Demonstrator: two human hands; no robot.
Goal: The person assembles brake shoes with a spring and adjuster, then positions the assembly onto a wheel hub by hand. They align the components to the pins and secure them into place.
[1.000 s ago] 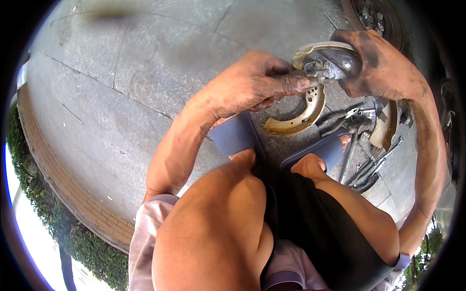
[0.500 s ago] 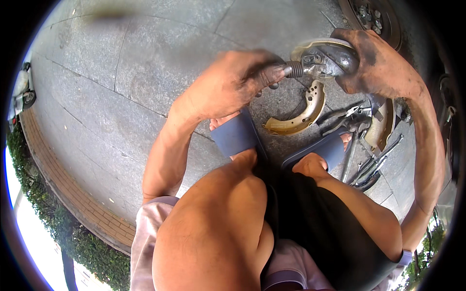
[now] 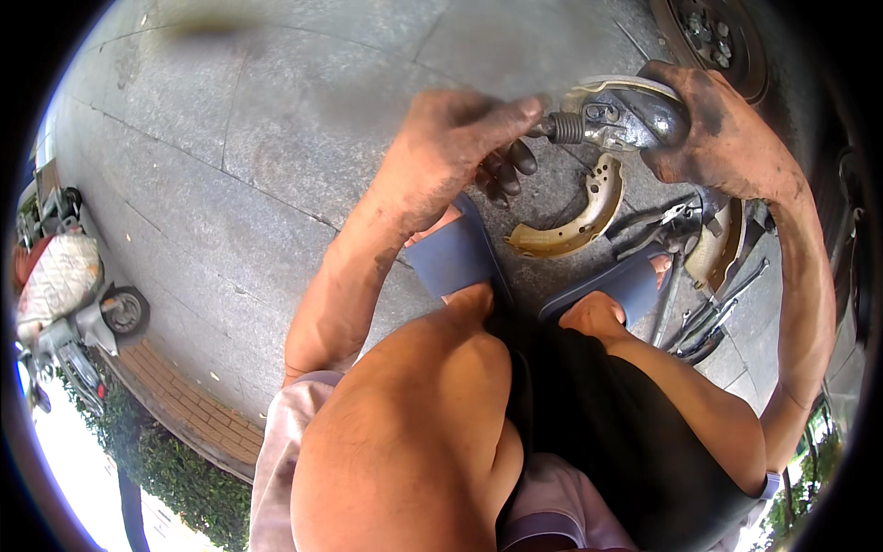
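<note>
A curved brake shoe (image 3: 627, 86) with a shiny, greasy metal piece is gripped in my right hand (image 3: 736, 138), whose fingers wrap round its right side. From its left end sticks out a dark coil spring (image 3: 566, 128) around a thin rod or cable. My left hand (image 3: 451, 156) is beside that end, thumb stretched along the top and the other blackened fingers loosely curled below. Thumb and forefinger appear to pinch the end past the spring, though the contact is partly hidden. Below, a loose yellowish brake shoe (image 3: 581, 216) lies on the paving.
Near my right foot lie pliers (image 3: 644, 225), another brake shoe (image 3: 717, 244) and several long tools (image 3: 722, 308). A rusty round drum or hub (image 3: 717, 37) stands at the far right. My sandals (image 3: 451, 253) are close beneath. A parked scooter (image 3: 78, 304) and brick-edged hedge are at left.
My left thumb has shifted up off the spring, and its lower fingers have loosened. The held brake shoe has turned slightly. The view has shifted, showing more of the scooter.
</note>
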